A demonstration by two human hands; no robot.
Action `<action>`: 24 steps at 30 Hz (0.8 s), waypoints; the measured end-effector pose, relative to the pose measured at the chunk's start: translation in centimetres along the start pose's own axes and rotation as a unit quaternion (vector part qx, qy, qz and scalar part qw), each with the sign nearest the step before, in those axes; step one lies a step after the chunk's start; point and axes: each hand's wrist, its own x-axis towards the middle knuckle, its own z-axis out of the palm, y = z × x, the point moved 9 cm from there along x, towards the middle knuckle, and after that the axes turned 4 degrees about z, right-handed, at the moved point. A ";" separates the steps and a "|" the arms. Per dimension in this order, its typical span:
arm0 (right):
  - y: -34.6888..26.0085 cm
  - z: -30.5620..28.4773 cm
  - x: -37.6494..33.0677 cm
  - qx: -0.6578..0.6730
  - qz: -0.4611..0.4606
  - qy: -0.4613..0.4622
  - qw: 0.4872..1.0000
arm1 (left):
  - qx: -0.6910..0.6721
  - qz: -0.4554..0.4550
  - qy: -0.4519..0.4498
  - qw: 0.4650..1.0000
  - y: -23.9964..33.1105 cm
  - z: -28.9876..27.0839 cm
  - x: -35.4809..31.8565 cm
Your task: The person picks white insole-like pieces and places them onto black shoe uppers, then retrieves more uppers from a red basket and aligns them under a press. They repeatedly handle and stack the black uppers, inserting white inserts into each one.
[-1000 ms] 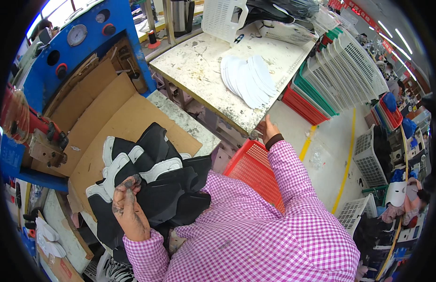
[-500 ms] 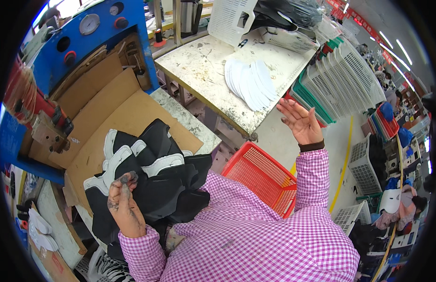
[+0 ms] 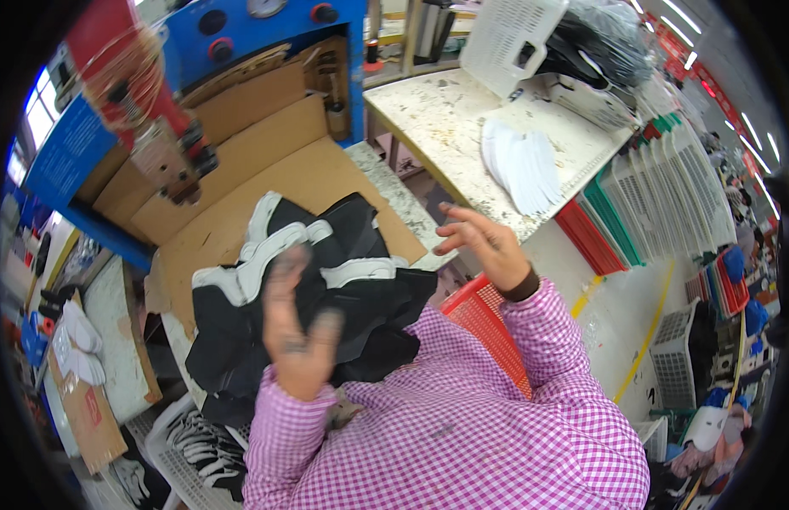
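Observation:
A pile of black and white shoe-upper pieces (image 3: 343,280) lies on a brown cardboard sheet (image 3: 326,178) in front of me. My left hand (image 3: 298,336) is raised over the near side of the pile; it is blurred by motion, so I cannot make out whether it holds a piece. My right hand (image 3: 484,242) hovers in the air to the right of the pile, fingers spread and holding nothing, above a red plastic basket (image 3: 488,327) that stands beside my body.
A blue press machine (image 3: 71,153) rises behind the cardboard. A stained white table (image 3: 437,110) at the back right carries a stack of white cut pieces (image 3: 522,166) and a white basket (image 3: 513,34). Stacked baskets (image 3: 666,187) stand to the right. A white basket (image 3: 186,433) sits at lower left.
My right hand came back from the table's edge and now hovers beside the pile. My left hand rose, and the view shifted toward the machine.

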 end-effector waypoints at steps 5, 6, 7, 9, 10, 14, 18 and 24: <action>-4.5 8.3 -0.3 0.345 -0.059 -0.192 0.917 | 0.416 0.195 -0.248 0.853 1.0 7.6 -0.6; -5.8 7.1 -0.4 0.422 -0.088 -0.179 0.884 | 0.504 0.130 -0.201 0.830 -0.7 5.0 0.1; -6.9 4.2 -0.3 0.442 -0.105 -0.143 0.879 | 0.466 0.034 -0.087 0.880 -1.8 0.4 0.4; -9.2 -0.3 -0.2 0.433 -0.235 -0.093 0.865 | 0.502 -0.054 -0.026 0.863 -4.2 -7.0 -0.1; -8.0 -0.4 0.5 0.282 -0.199 -0.029 0.938 | 0.522 -0.049 0.010 0.851 -3.9 -10.1 -1.5; -4.2 7.6 1.3 -0.292 -0.232 -0.008 0.928 | 0.485 -0.089 0.091 0.865 -4.2 -16.4 -8.9; -0.6 16.6 1.3 -0.433 -0.198 -0.047 0.878 | 0.443 -0.157 0.023 0.882 -7.1 -15.8 -14.0; -5.1 17.8 -0.4 -0.268 -0.284 -0.024 0.920 | 0.421 -0.186 0.036 0.887 -8.0 -16.2 -15.0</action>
